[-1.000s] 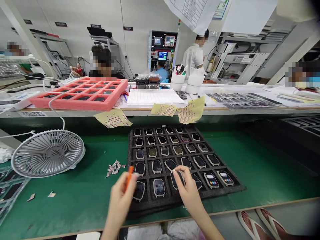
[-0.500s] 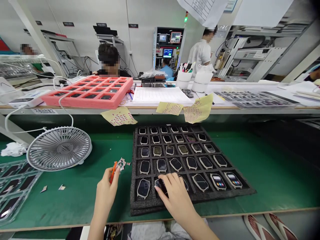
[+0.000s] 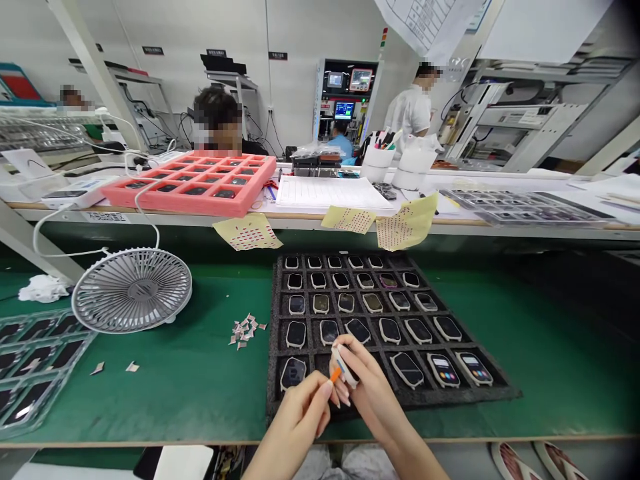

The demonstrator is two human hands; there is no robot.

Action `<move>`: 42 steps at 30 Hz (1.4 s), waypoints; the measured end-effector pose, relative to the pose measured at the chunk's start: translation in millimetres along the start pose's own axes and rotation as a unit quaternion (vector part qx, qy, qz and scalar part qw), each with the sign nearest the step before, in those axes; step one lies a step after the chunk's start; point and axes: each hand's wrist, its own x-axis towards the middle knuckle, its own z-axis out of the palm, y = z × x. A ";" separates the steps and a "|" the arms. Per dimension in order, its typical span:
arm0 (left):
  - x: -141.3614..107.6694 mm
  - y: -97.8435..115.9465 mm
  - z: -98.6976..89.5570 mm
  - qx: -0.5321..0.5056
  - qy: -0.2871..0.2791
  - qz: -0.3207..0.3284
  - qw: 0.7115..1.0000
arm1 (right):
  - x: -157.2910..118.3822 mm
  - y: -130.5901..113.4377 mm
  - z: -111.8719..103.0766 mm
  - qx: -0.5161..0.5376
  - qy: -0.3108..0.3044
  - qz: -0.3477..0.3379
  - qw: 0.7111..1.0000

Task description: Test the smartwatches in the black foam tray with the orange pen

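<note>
Head: watch (image 3: 345, 368) apparently lengthwise down-right

Single head-worn view, facing forward, down; left hand (image 3: 304, 404), right hand (image 3: 369, 379) near, wall (image 3: 295, 27) far.

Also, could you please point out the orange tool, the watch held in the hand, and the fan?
Orange tool (image 3: 335, 375): head view, on its exposed orange end.
Held watch (image 3: 347, 371): head view, on its visible side.
Fan (image 3: 143, 289): head view, on its central hub.
</note>
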 end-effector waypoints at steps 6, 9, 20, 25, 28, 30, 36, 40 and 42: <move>0.6 -1.2 -0.1 -0.013 -0.010 -0.001 1.000 | 2.1 3.7 5.0 0.010 0.017 -0.012 1.000; 0.7 -3.0 0.0 -0.021 -0.003 -0.003 1.000 | 1.7 2.2 6.1 0.018 0.011 -0.015 1.000; 4.7 -0.1 -1.1 -0.059 -0.034 0.000 0.998 | 4.0 5.9 1.6 0.074 -0.037 0.032 0.996; 2.7 -2.8 2.5 -0.053 -0.017 0.023 0.998 | 5.7 11.0 4.9 0.153 -0.029 0.066 0.986; 2.3 -5.9 -0.1 -0.047 -0.006 0.016 0.999 | 7.1 12.2 4.7 0.141 -0.005 0.073 0.987; 3.9 -7.7 -1.4 -0.054 0.023 0.012 0.998 | 7.0 14.0 4.6 0.106 0.015 0.055 0.993; 8.9 -13.6 -2.9 -0.043 0.115 0.025 0.992 | 2.2 20.3 2.0 -0.118 0.042 -0.039 0.991; 2.7 -20.9 -35.1 -0.027 0.227 0.010 0.973 | 2.9 15.7 -12.4 -0.354 0.081 -0.164 0.917; 0.8 -27.4 -61.7 0.064 0.294 0.015 0.953 | 4.4 14.6 -20.6 -0.480 0.067 -0.202 0.851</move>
